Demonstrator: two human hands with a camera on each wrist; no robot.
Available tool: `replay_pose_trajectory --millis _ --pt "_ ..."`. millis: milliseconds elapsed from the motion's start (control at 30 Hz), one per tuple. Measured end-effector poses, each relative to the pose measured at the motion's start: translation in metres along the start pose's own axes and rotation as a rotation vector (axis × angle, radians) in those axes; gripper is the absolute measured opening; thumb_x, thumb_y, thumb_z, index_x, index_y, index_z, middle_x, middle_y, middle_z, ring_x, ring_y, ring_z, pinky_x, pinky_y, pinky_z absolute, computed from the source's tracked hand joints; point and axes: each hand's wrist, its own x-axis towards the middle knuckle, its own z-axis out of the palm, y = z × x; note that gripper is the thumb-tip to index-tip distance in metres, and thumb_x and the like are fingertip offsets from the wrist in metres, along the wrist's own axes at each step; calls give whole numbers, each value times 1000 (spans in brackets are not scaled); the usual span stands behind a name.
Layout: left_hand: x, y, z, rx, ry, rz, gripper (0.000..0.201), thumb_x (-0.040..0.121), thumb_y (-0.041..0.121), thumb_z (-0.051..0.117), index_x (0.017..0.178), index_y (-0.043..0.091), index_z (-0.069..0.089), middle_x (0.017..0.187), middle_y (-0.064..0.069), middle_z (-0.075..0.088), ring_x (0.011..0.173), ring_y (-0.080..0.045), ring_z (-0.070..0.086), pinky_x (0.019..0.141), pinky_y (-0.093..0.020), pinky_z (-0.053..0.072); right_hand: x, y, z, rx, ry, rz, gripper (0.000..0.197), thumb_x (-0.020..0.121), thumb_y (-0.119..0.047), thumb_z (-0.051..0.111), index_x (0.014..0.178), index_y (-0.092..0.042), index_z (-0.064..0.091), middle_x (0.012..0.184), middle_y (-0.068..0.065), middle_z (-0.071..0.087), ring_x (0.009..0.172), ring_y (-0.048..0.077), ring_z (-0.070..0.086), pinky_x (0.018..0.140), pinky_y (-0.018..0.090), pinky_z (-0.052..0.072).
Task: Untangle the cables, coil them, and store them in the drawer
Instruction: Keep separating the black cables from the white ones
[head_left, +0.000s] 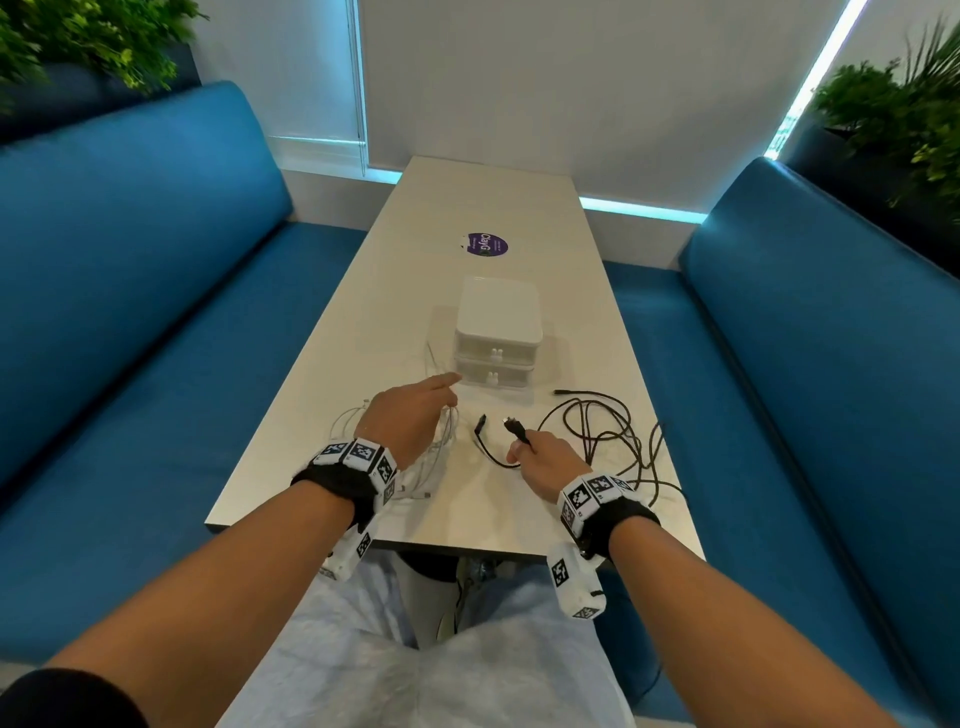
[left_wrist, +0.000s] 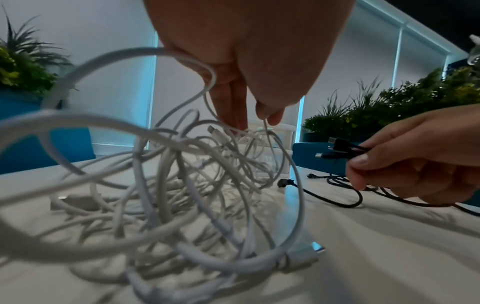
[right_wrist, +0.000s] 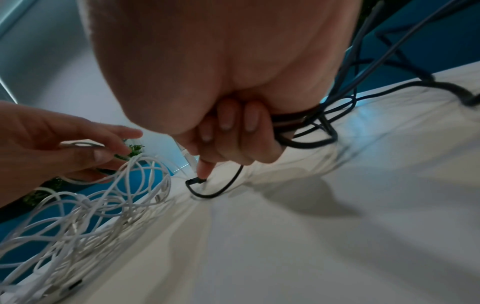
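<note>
A tangle of white cables (head_left: 441, 441) (left_wrist: 182, 185) (right_wrist: 85, 207) lies at the table's near left. My left hand (head_left: 415, 415) (left_wrist: 249, 82) (right_wrist: 52, 150) lifts several of its strands, pinched between thumb and fingers. Black cables (head_left: 608, 431) (right_wrist: 319, 123) sprawl at the near right. My right hand (head_left: 540, 460) (left_wrist: 415, 156) (right_wrist: 228, 131) grips a bunch of black cable ends, plugs (left_wrist: 335, 148) sticking out past the fingers. A loose black plug end (head_left: 481, 422) (right_wrist: 194, 182) lies between the hands. The white two-drawer box (head_left: 496, 332) stands behind, both drawers closed.
The white table (head_left: 467, 218) is narrow, with blue benches (head_left: 130, 260) (head_left: 831, 338) on both sides. A purple sticker (head_left: 485, 245) lies beyond the drawer box. Plants (head_left: 909, 104) stand behind the benches. The black cables reach the table's right edge.
</note>
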Motion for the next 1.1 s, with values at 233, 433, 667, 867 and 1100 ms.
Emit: replay_pose_trajectory --millis 233,433,667,867,1100 --pt "1 -3 1 96 235 133 49 60 -18 73 92 18 75 100 3 72 74 -25 65 70 -34 51 -3 -3 3 -1 -45 -10 26 101 -25 40 97 -20 65 94 5 61 82 23 59 59 26 38" --pt "-2 7 -3 12 195 -28 34 69 -16 71 93 8 72 103 -11 52 78 -32 53 51 -30 35 -3 -10 6 -5 -52 -27 27 100 -26 40 99 -19 66 92 4 61 75 19 57 58 26 38" --pt "14 6 8 -409 137 -104 19 96 1 51 107 9 64 120 -3 49 81 -22 57 78 -30 45 -1 -12 9 3 -62 -43 26 100 -28 39 97 -22 64 101 8 65 83 24 63 66 29 45" --pt "18 10 3 -628 9 -204 37 88 -5 42 112 15 62 152 3 38 137 -14 39 111 -33 36 2 -12 11 44 9 -21 28 101 -28 38 99 -19 64 90 5 64 74 22 61 59 28 43" --pt "11 16 -4 -560 -69 -98 39 90 -5 42 104 16 72 128 4 65 100 -12 68 94 -34 53 0 -16 17 -11 -17 -57 24 96 -32 49 101 -16 67 93 9 68 80 26 64 69 35 51"
